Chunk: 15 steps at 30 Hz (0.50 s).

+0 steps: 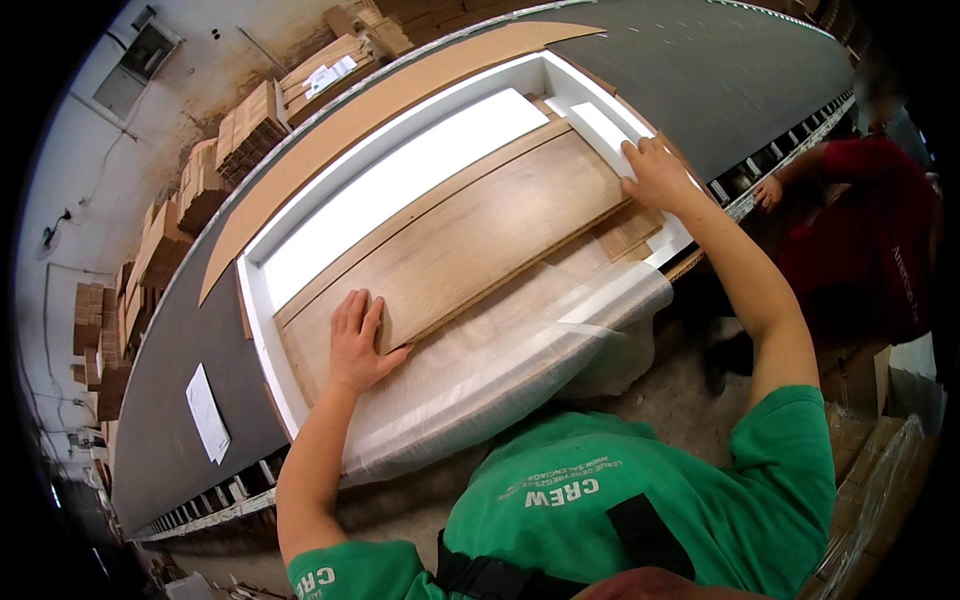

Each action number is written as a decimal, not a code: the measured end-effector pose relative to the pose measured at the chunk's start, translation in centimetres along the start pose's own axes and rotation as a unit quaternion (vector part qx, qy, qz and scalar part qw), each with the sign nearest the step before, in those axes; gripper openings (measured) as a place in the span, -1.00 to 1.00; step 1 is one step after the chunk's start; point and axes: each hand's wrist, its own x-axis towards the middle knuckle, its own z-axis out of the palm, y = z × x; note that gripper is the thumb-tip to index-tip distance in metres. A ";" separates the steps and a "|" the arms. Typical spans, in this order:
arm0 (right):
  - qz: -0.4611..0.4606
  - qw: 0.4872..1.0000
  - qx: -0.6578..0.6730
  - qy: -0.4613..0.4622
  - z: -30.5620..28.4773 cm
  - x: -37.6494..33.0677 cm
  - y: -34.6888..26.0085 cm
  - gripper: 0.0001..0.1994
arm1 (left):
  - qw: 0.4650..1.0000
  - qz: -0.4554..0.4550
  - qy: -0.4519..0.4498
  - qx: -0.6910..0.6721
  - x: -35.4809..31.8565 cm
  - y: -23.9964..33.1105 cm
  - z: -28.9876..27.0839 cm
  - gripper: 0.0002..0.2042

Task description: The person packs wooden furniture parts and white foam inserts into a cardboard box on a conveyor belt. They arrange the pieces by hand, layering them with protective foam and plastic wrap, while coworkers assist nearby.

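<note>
- Apparently flat inside a white foam frame [268,345]: one wooden panel [480,225], landmark for all places below.
- On the panel's left end: left hand [362,340], palm down, fingers spread, no pinch; likely for steadying.
- At the panel's right end: right hand [660,178], laid over a white foam block [600,130], thumb near the panel's corner; perhaps bracing that end. Pinching or merely resting: cannot tell.
- Just beyond the panel: white foam sheet [400,190], presumably cushioning.
- Nearside of the panel: clear film [520,370], draped over the near edge, presumably against scuffs.
- Farther beyond: brown cardboard sheet [400,95], then stacked cartons [250,130].
- Left and right of the panel: dark belt [700,90]; white paper [207,415] on the left stretch.
- Well right of the panel: co-worker in red [860,240], beside the belt.
</note>
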 end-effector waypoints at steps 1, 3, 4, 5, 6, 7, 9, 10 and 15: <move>0.015 0.998 -0.011 -0.061 0.0 0.0 -0.1 -0.54 | 1.000 0.005 0.002 0.007 -0.2 -0.1 0.2 -0.26; -0.020 0.999 0.009 0.042 0.1 -0.2 0.2 -0.52 | 0.999 0.024 0.008 0.027 -0.5 -0.2 0.7 -0.27; -0.036 0.995 0.019 0.094 0.1 -0.2 0.2 -0.52 | 0.999 0.034 0.011 0.036 -0.5 -0.3 0.8 -0.28; -0.026 0.998 -0.021 0.059 0.1 -0.1 0.0 -0.51 | 0.998 0.037 0.015 0.038 -0.6 -0.4 0.7 -0.28; -0.015 0.998 -0.062 0.022 0.1 -0.2 -0.2 -0.51 | 0.998 0.040 0.018 0.038 -0.6 -0.4 0.7 -0.29; -0.004 0.995 -0.103 -0.015 0.1 -0.2 -0.4 -0.50 | 0.998 0.043 0.021 0.037 -0.6 -0.3 0.8 -0.29; 0.002 0.994 -0.106 -0.027 0.1 -0.3 -0.5 -0.50 | 0.998 0.043 0.025 0.033 -0.5 -0.2 0.7 -0.28; -0.003 0.998 -0.068 -0.002 0.0 -0.3 -0.3 -0.50 | 0.998 0.043 0.028 0.031 -0.5 -0.2 0.6 -0.28; -0.008 0.997 -0.081 0.016 0.3 -0.1 0.6 -0.52 | 0.998 0.039 0.036 0.025 -0.5 0.1 0.4 -0.29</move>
